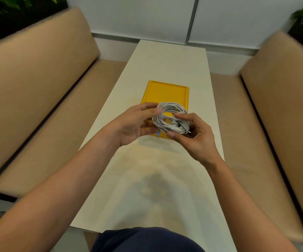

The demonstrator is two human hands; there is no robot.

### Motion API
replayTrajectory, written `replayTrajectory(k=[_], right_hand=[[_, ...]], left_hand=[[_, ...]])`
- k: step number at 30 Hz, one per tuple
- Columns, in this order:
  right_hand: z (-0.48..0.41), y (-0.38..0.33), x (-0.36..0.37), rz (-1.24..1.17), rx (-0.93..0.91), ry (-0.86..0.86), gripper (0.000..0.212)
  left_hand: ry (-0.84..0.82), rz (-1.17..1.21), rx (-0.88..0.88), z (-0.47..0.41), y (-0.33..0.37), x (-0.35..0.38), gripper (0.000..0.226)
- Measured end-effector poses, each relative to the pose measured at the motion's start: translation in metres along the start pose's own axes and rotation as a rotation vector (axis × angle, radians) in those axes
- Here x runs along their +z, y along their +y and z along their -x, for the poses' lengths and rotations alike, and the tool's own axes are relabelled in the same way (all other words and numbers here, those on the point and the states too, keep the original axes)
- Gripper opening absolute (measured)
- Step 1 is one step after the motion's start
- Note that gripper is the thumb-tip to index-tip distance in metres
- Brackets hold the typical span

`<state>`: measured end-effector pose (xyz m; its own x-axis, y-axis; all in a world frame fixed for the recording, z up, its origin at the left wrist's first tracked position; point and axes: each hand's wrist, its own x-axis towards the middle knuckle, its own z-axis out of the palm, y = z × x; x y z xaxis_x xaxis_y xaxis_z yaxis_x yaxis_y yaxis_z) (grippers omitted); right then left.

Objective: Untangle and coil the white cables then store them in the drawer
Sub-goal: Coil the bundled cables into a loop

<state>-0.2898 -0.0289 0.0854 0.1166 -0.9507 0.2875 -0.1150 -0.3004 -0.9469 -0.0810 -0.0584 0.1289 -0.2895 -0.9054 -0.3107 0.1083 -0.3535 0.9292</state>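
Hands meet above the long pale table: left hand and right hand both pinch a round coil of white rubbery cables. Coil hangs over a flat yellow rectangular drawer box with a raised rim.

Soft, dimmish overhead light. Diffuse shadow lay on long pale rectangular table toward its near edge. At centre, coiled white cables were sharp. At sides, tan padded benches, dark green leafy plants were blurred, bowed by wide-angle lens.
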Motion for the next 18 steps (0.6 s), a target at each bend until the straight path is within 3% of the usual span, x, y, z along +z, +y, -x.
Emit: replayTrajectory(k=[3,10,15,18], right_hand=[[0.0,0.005,0.0,0.054,-0.008,-0.032,0.043],[0.001,0.023,0.0,0.288,-0.089,-0.138,0.05],[0.001,0.028,0.002,0.456,-0.045,-0.257,0.062],[-0.001,0.027,0.002,0.459,-0.077,-0.221,0.056]], left_hand=[[-0.035,0.0,-0.073,-0.001,-0.007,0.006,0.034],[0.136,0.225,-0.065,-0.006,-0.034,0.015,0.041],[0.202,0.19,-0.027,-0.006,-0.04,0.011,0.047],[0.223,0.16,-0.017,-0.006,-0.041,0.011,0.051]])
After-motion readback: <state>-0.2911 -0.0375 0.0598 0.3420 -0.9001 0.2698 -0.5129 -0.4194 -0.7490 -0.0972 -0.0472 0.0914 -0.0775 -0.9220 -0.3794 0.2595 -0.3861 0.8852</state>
